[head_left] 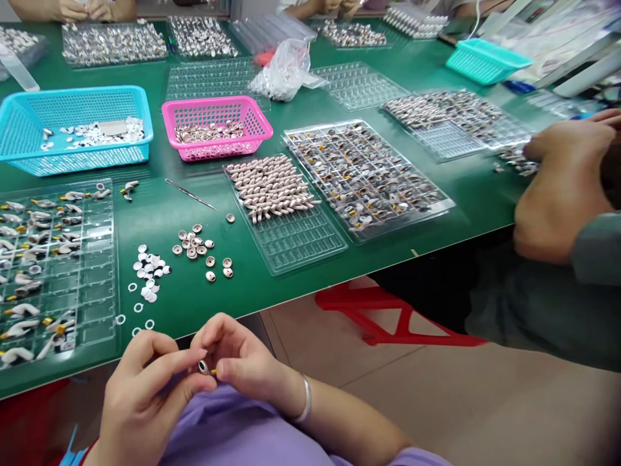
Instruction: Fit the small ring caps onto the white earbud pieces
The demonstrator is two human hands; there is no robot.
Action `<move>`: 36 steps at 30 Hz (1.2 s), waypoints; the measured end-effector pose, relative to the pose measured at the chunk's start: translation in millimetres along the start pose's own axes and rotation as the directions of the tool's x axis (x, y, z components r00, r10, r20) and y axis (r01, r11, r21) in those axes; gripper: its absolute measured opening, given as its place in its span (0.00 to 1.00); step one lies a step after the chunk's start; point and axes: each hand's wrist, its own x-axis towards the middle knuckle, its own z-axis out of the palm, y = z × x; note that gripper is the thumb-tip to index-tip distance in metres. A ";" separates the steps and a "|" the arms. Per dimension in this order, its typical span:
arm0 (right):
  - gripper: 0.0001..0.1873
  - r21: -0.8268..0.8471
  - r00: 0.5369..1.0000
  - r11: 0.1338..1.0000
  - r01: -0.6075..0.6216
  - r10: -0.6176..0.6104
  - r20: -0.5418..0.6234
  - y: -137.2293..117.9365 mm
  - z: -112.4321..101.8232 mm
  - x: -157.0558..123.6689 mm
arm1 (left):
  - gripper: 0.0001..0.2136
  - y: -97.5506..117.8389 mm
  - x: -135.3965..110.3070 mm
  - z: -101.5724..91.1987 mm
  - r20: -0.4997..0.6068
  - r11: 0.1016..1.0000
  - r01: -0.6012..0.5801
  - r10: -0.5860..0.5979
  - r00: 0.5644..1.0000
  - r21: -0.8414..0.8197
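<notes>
My left hand (140, 395) and my right hand (242, 356) meet below the table's front edge, over my lap. Together their fingertips pinch a small round metal part (204, 367) with a tiny yellow tip. My right wrist wears a silver bangle (305, 398). On the green table (160, 220) just above my hands lie loose small metal caps (198, 249), white discs (150, 272) and thin white rings (138, 307). A clear compartment tray (58, 272) with assembled white pieces stands at the left.
A blue basket (72, 126) and a pink basket (216, 126) hold small parts. Tweezers (189, 193) lie between them and the caps. Clear trays (286, 207) (363, 175) of parts fill the middle. A co-worker's hand (563, 188) rests at the right edge. A red stool (383, 317) stands below.
</notes>
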 end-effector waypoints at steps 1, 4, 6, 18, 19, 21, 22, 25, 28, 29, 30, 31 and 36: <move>0.20 -0.062 0.999 0.998 0.033 -0.033 0.001 -3.1 1.9 -1.1 | 0.05 -1.7 -1.7 -0.3 -0.005 0.999 0.031 -0.031 0.999 -0.041; 0.16 -0.200 0.996 0.977 0.076 -0.081 -0.021 -7.1 4.3 -4.0 | 0.03 -6.8 -6.0 0.8 0.001 0.982 0.088 -0.089 0.996 -0.166; 0.13 -0.246 0.992 0.964 0.098 -0.114 -0.053 -5.5 3.4 -4.9 | 0.04 -9.3 -7.8 2.6 0.011 0.976 0.099 -0.099 0.995 -0.195; 0.13 -0.111 0.987 0.994 0.019 -0.036 -0.155 7.1 1.1 -3.2 | 0.10 -9.9 -18.8 7.6 -0.149 0.995 0.046 -0.060 0.987 -0.092; 0.13 -0.081 0.985 0.996 0.024 -0.037 -0.168 6.7 3.2 -2.8 | 0.12 -11.0 -20.2 6.8 -0.156 0.999 0.001 -0.006 0.988 -0.032; 0.14 -0.008 0.979 1.000 0.019 -0.020 -0.202 5.7 8.0 -2.3 | 0.16 -12.9 -21.8 4.5 -0.164 0.988 -0.111 0.128 0.978 0.111; 0.15 0.031 0.976 1.000 0.003 0.003 -0.216 5.3 10.3 -2.4 | 0.17 -13.7 -21.9 3.2 -0.156 0.970 -0.163 0.191 0.969 0.178; 0.17 0.137 0.968 0.988 -0.067 0.098 -0.231 4.2 15.9 -3.4 | 0.17 -14.7 -20.3 0.5 -0.126 0.909 -0.264 0.317 0.940 0.322; 0.18 0.195 0.963 0.976 -0.102 0.145 -0.226 3.5 17.9 -3.8 | 0.16 -15.4 -18.8 0.5 -0.102 0.881 -0.297 0.356 0.929 0.369; 0.18 0.204 0.964 0.973 -0.104 0.149 -0.220 3.5 17.8 -3.7 | 0.16 -15.8 -18.7 0.9 -0.100 0.880 -0.302 0.360 0.928 0.366; 0.18 0.210 0.966 0.972 -0.104 0.149 -0.211 3.6 17.5 -3.4 | 0.17 -16.2 -18.8 1.5 -0.099 0.882 -0.305 0.361 0.927 0.358; 0.17 0.215 0.969 0.971 -0.101 0.145 -0.202 3.9 16.9 -3.1 | 0.17 -16.6 -19.2 2.0 -0.097 0.886 -0.305 0.358 0.929 0.349; 0.19 0.239 0.968 0.962 -0.130 0.176 -0.180 7.3 11.6 -2.2 | 0.19 -17.0 -21.9 4.2 -0.106 0.916 -0.266 0.309 0.945 0.299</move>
